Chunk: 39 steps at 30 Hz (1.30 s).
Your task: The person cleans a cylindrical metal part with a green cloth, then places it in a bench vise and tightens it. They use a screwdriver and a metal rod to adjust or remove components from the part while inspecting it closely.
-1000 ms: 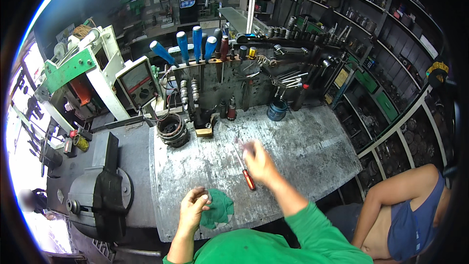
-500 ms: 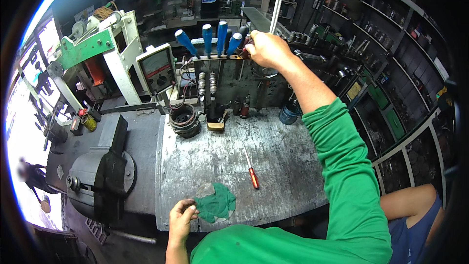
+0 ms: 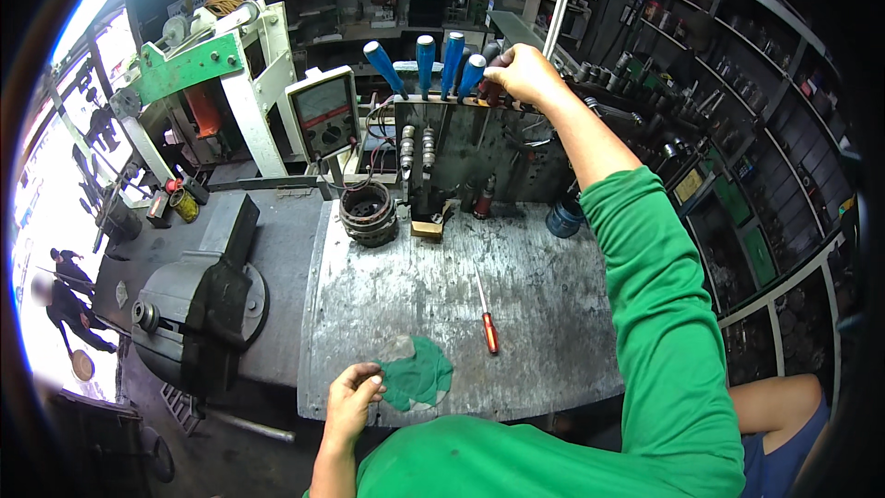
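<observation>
right hand (image 3: pixel 524 74) closed on a dark tool handle (image 3: pixel 493 83) in the rack (image 3: pixel 461 101) (handles slanting upward) | left hand (image 3: pixel 353 397) nearer the green rag (image 3: pixel 419 378), fingers curled, touching its edge on the table (image 3: pixel 553 295)

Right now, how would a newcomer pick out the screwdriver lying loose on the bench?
Start at the grey metal bench top, right of the vise. The screwdriver lies flat mid-bench, just right of the green rag. Its handle is orange-red, unlike the blue-handled tools standing upright in the rack.

Right hand (image 3: pixel 524 74) raised, fingers curled; left hand (image 3: pixel 352 395) low, half-closed
</observation>
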Available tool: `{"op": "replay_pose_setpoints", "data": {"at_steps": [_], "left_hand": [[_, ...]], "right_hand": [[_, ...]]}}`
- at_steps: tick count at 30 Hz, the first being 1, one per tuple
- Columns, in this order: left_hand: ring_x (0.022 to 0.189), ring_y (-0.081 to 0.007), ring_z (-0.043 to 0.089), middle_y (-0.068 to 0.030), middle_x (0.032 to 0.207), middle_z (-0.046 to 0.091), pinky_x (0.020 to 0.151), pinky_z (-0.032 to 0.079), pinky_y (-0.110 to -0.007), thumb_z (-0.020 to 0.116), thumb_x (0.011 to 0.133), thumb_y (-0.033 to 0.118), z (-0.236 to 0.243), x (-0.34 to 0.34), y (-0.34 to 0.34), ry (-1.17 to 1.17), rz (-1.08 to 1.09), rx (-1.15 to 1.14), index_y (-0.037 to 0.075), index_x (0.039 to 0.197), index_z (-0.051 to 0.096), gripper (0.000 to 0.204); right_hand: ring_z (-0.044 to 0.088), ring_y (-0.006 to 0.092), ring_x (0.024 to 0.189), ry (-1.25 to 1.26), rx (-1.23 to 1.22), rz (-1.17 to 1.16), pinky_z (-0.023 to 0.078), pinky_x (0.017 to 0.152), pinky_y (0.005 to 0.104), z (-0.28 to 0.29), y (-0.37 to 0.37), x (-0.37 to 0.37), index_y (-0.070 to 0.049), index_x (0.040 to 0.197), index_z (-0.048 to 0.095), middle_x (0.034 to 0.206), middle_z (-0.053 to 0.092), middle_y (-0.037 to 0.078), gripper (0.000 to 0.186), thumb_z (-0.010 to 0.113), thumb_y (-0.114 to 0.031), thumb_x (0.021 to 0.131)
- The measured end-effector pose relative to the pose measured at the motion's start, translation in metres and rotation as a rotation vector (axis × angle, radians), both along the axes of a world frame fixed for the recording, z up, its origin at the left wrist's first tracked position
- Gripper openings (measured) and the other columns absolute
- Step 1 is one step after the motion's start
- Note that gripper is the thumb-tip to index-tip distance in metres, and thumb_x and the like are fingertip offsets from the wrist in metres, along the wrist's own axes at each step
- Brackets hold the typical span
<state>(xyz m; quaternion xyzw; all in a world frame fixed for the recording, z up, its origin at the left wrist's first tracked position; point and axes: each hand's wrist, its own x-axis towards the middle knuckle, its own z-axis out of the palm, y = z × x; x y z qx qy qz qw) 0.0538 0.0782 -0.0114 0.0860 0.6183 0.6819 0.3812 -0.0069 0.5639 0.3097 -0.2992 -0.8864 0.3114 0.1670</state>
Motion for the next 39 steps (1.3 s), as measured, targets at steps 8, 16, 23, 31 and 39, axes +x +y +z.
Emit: {"op": "replay_pose_setpoints", "data": {"at_steps": [8,16,23,31,39], "left_hand": [[0.092,-0.0166,0.071,-0.0108,0.113,0.074,0.079,0.058,-0.03,0.072,0.101,0.016,-0.007,0.002,0.004,0.002,-0.052,-0.008,-0.004,0.127,0.069,0.032],[0.094,-0.0155,0.07,-0.0102,0.115,0.074,0.08,0.057,-0.029,0.071,0.102,0.018,-0.019,-0.007,0.017,-0.018,-0.124,-0.076,-0.002,0.128,0.069,0.032],[0.095,-0.0139,0.068,-0.0091,0.115,0.074,0.082,0.055,-0.03,0.072,0.103,0.02,-0.013,-0.011,0.081,0.119,-0.389,-0.071,-0.003,0.131,0.068,0.037],[0.09,-0.0115,0.067,-0.0051,0.11,0.074,0.08,0.054,-0.029,0.072,0.104,0.023,-0.025,-0.01,0.111,0.152,-0.443,-0.043,0.0,0.132,0.069,0.037],[0.084,-0.0131,0.068,-0.0161,0.13,0.073,0.069,0.055,-0.027,0.072,0.104,0.031,-0.01,-0.024,0.093,0.101,-0.146,-0.034,-0.008,0.151,0.054,0.064]], "right_hand": [[0.073,0.0342,0.08,0.383,0.3,0.063,0.058,0.076,0.0455,-0.113,-0.035,0.09,-0.001,0.104,0.069,0.085,0.074,0.018,0.032,0.078,-0.028,0.089],[0.075,0.0459,0.101,-0.718,-0.015,0.03,0.058,0.092,0.055,-0.334,-0.18,0.236,-0.002,0.112,0.075,0.105,0.078,0.026,0.062,0.077,-0.06,0.089],[0.075,0.0496,0.094,-0.551,-0.001,-0.212,0.058,0.085,0.0591,-0.358,-0.198,0.243,0.002,0.112,0.065,0.097,0.076,0.031,0.064,0.077,-0.057,0.09],[0.075,0.0421,0.085,-0.455,-0.041,-0.311,0.058,0.075,0.0521,-0.389,-0.182,0.232,0.001,0.104,0.073,0.092,0.077,0.025,0.041,0.078,-0.038,0.092],[0.056,0.0067,0.071,-0.038,-1.026,0.182,0.045,0.062,0.0254,-0.345,-0.234,0.261,0.0,0.129,0.069,0.09,0.069,0.0,0.031,0.069,-0.019,0.106]]}}
